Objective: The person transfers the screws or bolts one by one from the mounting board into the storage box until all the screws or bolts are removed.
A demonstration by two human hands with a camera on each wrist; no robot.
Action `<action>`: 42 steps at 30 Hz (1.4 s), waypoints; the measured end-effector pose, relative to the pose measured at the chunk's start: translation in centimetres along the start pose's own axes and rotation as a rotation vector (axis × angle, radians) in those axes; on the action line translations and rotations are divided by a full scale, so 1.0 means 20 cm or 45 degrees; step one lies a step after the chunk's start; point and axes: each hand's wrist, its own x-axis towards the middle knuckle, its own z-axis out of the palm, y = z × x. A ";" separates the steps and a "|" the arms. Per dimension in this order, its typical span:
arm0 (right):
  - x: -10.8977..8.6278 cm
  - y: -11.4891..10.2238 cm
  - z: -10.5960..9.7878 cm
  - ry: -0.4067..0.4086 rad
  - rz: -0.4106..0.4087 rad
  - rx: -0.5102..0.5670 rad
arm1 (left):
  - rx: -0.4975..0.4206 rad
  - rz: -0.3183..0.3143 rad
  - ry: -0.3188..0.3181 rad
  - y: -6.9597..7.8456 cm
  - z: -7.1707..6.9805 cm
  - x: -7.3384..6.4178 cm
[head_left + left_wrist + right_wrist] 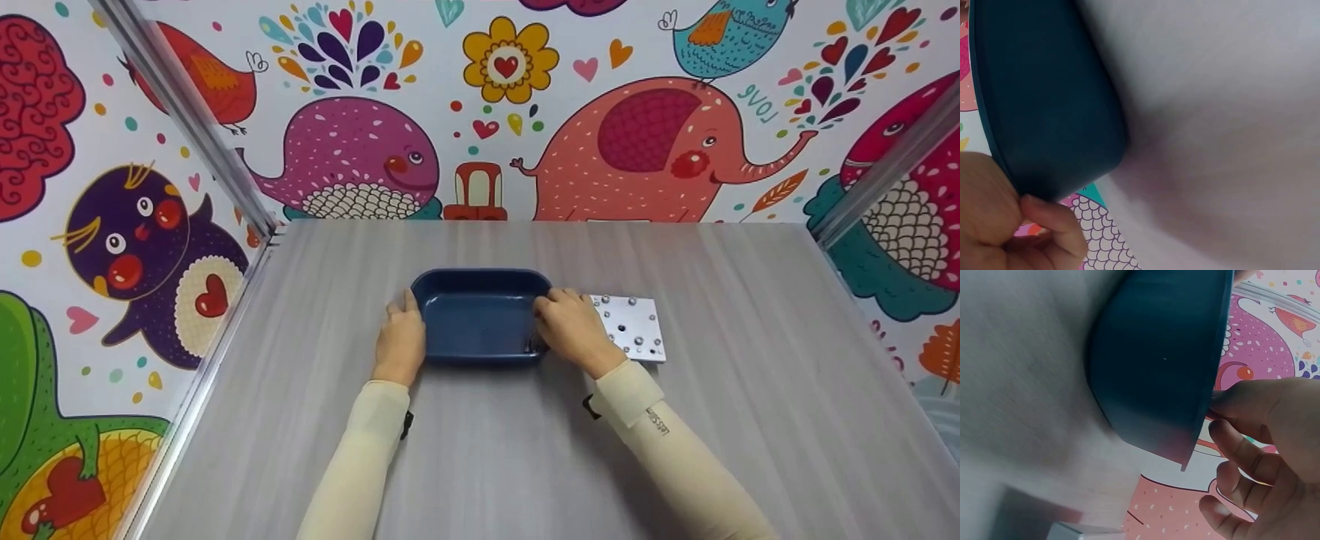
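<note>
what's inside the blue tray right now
The head view shows mostly bare floor inside the blue tray, with a small dark shape near its right front corner, too small to identify. The right hand covers part of the right side; anything behind it is hidden.

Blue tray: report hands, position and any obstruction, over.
Blue tray open side up, between the hands. Left hand holding left rim; right hand at right rim, grip unclear. Silver plate close on right, possible snag.

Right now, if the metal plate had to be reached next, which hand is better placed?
Right, probably: the right hand is at the right end of the blue tray, beside the metal plate. The left hand is at the opposite end, farther away.
</note>
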 end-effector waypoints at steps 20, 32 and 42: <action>-0.06 0.07 -0.16 0.084 -0.010 -0.021 | 0.016 0.012 0.027 0.00 0.00 0.00; -0.16 0.18 -0.26 0.105 0.056 -0.027 | 0.018 0.023 0.033 0.00 0.01 0.01; -0.28 0.30 -0.36 0.118 0.118 -0.039 | -0.011 -0.003 -0.011 0.00 0.00 0.01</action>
